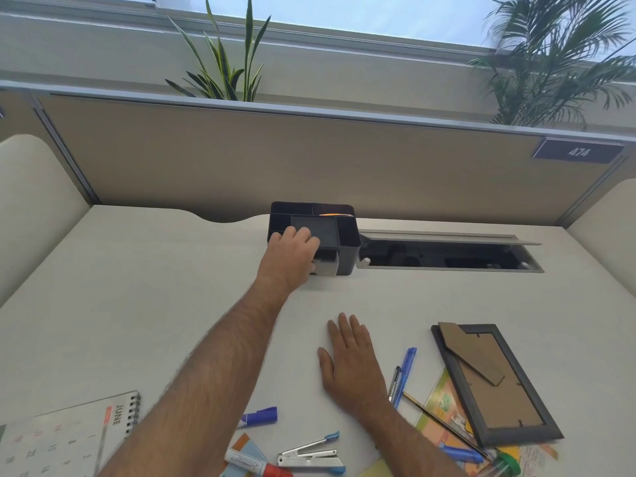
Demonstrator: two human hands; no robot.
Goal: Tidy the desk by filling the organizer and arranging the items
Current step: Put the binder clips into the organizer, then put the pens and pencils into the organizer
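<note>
We are reaching our left hand (292, 247) across the pale white surface (137, 287) to the black plastic compartmented organizer (344, 235), which is standing at the far edge against the beige fabric partition (309, 160). Our fingers are curling over its near left rim and gripping it, with the knuckles toward us. A sliver of orange is showing in one of its back compartments; what it is, we cannot tell. Just beside the organizer, to its right, a grey metal cable hatch (447, 251) is lying open in the surface.

Our right hand (351, 359) is resting flat, palm down and fingers straight, near the middle of the surface, holding nothing. Beside it, toward the near right corner, a blue pen (407, 364) and a slim black pen (395, 382) are lying next to each other, with a black picture frame (499, 383) face down, its brown cardboard back showing. The frame is partly covering colourful paper sheets (444, 407), and a dark pencil (444, 421) is lying across them.

Along the near edge we are seeing a blue marker cap (260, 416), a silver and blue stapler (313, 456) and a white marker with a red end (258, 466). At the near left corner a spiral-bound desk calendar (69, 438), marked JUNE, is lying flat.
</note>
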